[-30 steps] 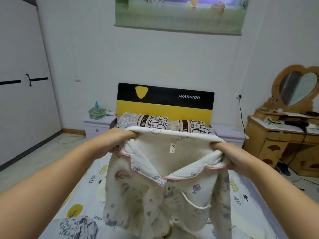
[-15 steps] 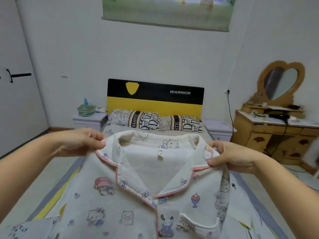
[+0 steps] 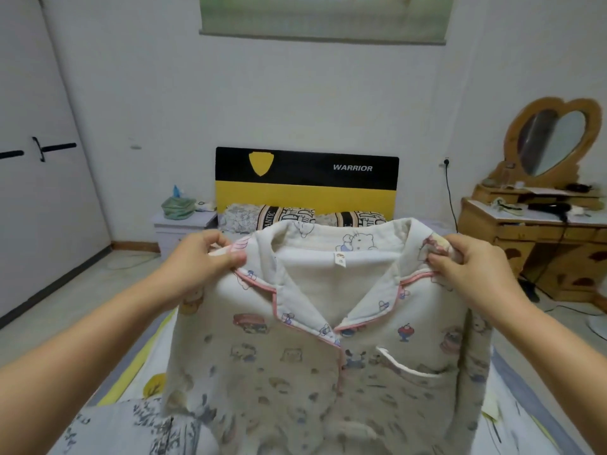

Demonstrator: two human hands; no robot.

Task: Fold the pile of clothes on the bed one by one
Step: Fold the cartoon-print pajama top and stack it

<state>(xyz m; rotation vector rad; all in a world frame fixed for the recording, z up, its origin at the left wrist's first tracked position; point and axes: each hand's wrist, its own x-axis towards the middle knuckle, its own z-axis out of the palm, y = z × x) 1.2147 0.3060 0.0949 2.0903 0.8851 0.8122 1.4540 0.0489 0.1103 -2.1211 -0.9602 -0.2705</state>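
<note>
**Pyjama top held up by its shoulders over the bed**

While the pyjama top is held up in the air, its front is turned toward the camera and its lower part hangs down toward the bed. The left hand is clenched on the left shoulder of the garment, thumb on the front and fingers curled behind the cloth. The right hand is pinched on the right shoulder in the same way, next to the pink-trimmed collar. The collar lies open, and a small label is seen inside the neck. The cloth is cream with small cartoon figures printed on it; a chest pocket with a white edge is set on the right side of the front. The lower hem is blurred and cannot be made out clearly.

Beyond the top, two patterned pillows are laid against a black and yellow headboard marked WARRIOR. A nightstand with a green bag on it stands left of the bed. A wooden desk with a heart-shaped mirror is placed against the right wall, and small items are scattered on it. A white wardrobe with black handles is seen at the left, and a wall hanging is fixed above the headboard.
</note>
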